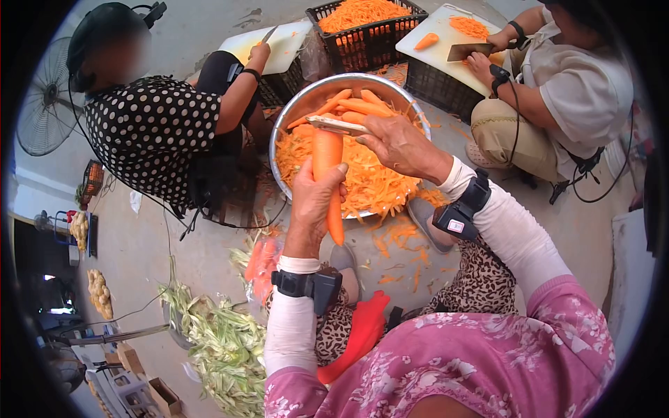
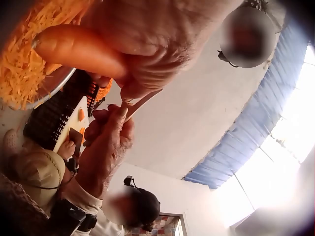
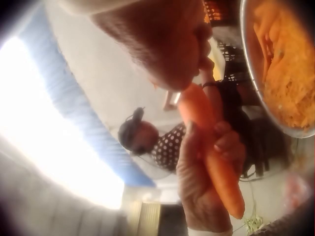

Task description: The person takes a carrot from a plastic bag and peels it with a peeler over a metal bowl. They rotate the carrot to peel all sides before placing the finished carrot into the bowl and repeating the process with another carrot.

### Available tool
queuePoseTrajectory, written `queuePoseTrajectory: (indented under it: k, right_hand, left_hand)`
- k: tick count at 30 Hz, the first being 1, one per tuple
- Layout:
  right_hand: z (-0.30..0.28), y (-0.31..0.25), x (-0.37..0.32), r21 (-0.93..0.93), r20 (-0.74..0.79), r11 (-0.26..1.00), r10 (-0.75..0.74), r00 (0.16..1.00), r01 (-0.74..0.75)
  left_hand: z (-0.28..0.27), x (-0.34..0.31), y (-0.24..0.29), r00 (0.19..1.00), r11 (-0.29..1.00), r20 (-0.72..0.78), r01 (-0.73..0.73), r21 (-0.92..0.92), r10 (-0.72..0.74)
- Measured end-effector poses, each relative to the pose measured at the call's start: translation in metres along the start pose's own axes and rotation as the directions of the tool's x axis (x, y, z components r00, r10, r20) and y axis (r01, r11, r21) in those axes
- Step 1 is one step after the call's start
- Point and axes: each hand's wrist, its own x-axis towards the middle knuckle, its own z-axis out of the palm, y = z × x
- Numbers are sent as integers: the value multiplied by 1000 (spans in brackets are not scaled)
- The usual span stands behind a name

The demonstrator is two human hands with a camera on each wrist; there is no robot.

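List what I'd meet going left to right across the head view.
Fan → person in polka dots → left hand gripping the carrot → right hand holding the peeler → person in white top.

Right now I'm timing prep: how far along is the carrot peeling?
Done: peeled carrots lie in the steel bowl on a heap of peelings. In hand: the left hand grips a carrot, the right hand holds the peeler at its top. Left: finishing this carrot; further stock cannot be told.

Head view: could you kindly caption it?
Left hand grips a carrot; right hand holds a peeler to it above a bowl.
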Motion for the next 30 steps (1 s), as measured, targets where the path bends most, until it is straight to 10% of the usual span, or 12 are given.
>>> queuePoseTrajectory:
  k: [30]
  right_hand:
    - [16,12,1,-86,-39,993,-81,996,78]
  left_hand:
    - [-3,-6,-2,997,989,14,-78,124,76]
